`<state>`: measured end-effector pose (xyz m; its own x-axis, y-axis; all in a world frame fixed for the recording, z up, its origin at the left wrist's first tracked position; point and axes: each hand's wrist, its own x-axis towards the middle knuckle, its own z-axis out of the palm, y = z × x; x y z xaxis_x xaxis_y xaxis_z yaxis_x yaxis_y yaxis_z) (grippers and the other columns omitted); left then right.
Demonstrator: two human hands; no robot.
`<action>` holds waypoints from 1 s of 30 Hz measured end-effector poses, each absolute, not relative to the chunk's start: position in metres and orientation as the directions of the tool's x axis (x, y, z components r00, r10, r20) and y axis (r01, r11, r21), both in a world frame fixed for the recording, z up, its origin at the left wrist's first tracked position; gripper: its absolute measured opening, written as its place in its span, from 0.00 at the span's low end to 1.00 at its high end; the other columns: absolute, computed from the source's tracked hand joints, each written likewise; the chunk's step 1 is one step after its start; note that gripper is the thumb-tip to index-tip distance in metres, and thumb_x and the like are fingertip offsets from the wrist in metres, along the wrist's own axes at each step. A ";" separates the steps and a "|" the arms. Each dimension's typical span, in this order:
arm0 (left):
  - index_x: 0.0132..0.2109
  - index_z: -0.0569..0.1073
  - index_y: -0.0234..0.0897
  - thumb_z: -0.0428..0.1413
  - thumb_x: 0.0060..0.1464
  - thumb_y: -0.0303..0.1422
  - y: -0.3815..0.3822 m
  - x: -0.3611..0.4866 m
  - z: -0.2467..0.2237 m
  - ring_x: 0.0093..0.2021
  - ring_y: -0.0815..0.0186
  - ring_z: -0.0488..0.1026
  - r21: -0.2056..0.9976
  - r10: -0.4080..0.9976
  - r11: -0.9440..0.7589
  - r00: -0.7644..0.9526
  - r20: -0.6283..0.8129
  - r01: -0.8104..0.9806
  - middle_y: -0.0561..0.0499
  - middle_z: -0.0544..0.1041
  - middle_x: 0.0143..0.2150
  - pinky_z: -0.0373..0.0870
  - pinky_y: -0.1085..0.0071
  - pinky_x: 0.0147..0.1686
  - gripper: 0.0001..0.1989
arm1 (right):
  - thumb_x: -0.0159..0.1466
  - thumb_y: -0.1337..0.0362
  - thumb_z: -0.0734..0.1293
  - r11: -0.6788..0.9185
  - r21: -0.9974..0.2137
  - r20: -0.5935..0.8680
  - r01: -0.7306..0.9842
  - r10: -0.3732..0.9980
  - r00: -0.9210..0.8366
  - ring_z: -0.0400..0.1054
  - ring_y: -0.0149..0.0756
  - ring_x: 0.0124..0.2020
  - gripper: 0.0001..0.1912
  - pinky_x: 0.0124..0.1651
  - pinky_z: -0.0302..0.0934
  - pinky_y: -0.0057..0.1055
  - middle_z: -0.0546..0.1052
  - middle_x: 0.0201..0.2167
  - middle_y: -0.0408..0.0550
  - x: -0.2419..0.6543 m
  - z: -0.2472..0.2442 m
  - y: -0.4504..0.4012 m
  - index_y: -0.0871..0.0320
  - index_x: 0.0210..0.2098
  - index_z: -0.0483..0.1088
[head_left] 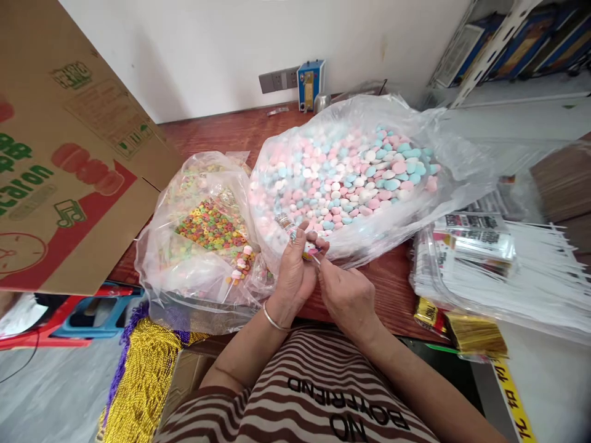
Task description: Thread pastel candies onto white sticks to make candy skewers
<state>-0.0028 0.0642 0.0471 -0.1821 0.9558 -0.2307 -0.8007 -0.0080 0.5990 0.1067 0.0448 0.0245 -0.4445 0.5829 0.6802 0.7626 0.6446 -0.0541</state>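
Observation:
Both of my hands meet over the front edge of the bags. My left hand (pixel 295 274) is closed around small pink and white candy pieces (pixel 311 250), partly hidden by the fingers. My right hand (pixel 347 294) pinches a thin white stick (pixel 316 259), whose tip reaches the candy in the left hand. Just behind them lies a clear bag of pink, blue and white candies (pixel 369 184). To the left is a clear bag of colourful ring-shaped pieces (pixel 210 224). On it rests a skewer (pixel 240 266) threaded with pink-white candies and rings.
A large cardboard box (pixel 92 166) stands at the left. White sticks (pixel 521 271) in clear plastic lie at the right, beside golden twist ties (pixel 478 335). Gold bead strands (pixel 143 375) hang at lower left. A blue device (pixel 311 83) stands by the wall socket (pixel 279 80).

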 end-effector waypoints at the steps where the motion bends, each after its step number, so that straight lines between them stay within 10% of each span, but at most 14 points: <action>1: 0.50 0.73 0.37 0.63 0.59 0.43 0.062 -0.006 0.044 0.37 0.72 0.74 0.637 0.955 -0.014 -0.199 -0.220 -0.771 0.52 0.72 0.41 0.73 0.69 0.49 0.18 | 0.72 0.72 0.61 0.634 -0.033 0.692 0.773 0.572 -0.439 0.62 0.34 0.22 0.09 0.32 0.49 0.35 0.71 0.19 0.44 0.108 0.026 0.048 0.66 0.43 0.74; 6: 0.59 0.68 0.44 0.67 0.54 0.40 0.045 -0.027 0.031 0.51 0.65 0.74 0.973 0.852 -0.225 -0.496 0.167 -0.058 0.46 0.71 0.57 0.72 0.65 0.53 0.28 | 0.72 0.72 0.61 0.600 0.064 0.737 0.797 0.510 -0.443 0.63 0.34 0.24 0.11 0.35 0.52 0.35 0.72 0.20 0.44 0.120 0.040 0.059 0.68 0.47 0.74; 11: 0.52 0.74 0.38 0.63 0.59 0.30 0.039 -0.034 0.035 0.38 0.67 0.74 0.565 0.673 -0.368 -0.207 0.710 0.739 0.49 0.77 0.39 0.73 0.69 0.41 0.15 | 0.72 0.73 0.61 0.627 0.104 0.754 0.772 0.457 -0.473 0.63 0.34 0.23 0.10 0.36 0.54 0.35 0.72 0.19 0.44 0.115 0.046 0.058 0.68 0.47 0.74; 22: 0.46 0.71 0.37 0.55 0.62 0.21 0.038 -0.031 0.030 0.40 0.67 0.77 0.367 0.584 -0.472 -0.028 0.811 0.802 0.48 0.79 0.38 0.73 0.72 0.41 0.08 | 0.73 0.75 0.57 0.673 -0.042 0.745 0.739 0.514 -0.426 0.63 0.34 0.21 0.11 0.32 0.54 0.34 0.71 0.19 0.44 0.104 0.033 0.044 0.69 0.46 0.71; 30: 0.45 0.72 0.40 0.55 0.66 0.31 0.031 -0.016 0.023 0.38 0.69 0.75 0.849 0.776 -0.436 -0.353 0.523 0.298 0.50 0.76 0.38 0.72 0.72 0.41 0.03 | 0.74 0.70 0.58 0.638 -0.186 0.776 0.747 0.562 -0.286 0.63 0.34 0.20 0.08 0.29 0.53 0.35 0.73 0.21 0.44 0.101 0.028 0.048 0.63 0.44 0.68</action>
<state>-0.0156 0.0308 0.0234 -0.3531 0.7760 0.5226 0.2984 -0.4360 0.8490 0.1009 0.0477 0.0284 -0.2864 0.5619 0.7761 0.7471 0.6380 -0.1863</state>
